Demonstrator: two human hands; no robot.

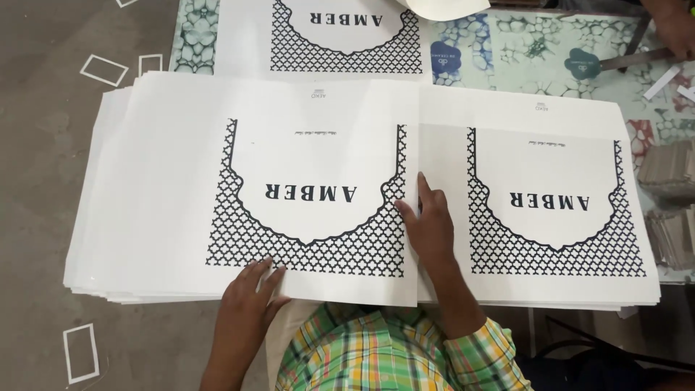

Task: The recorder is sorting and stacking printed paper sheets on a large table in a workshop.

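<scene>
A large white printed sheet (217,181) with a black lattice pattern and bold lettering lies on top of a thick stack of like sheets (94,217) at the left. My left hand (246,300) pinches its near edge, fingers on top. My right hand (428,224) rests flat at the sheet's right edge, where it overlaps a second stack of the same printed sheets (557,203) on the right.
Another printed sheet (340,36) lies farther back on a patterned glass tabletop (528,51). Another person's hand (677,29) is at the top right. Small stacks of grey cards (670,174) sit at the right edge. White paper offcuts (79,351) lie on the grey floor.
</scene>
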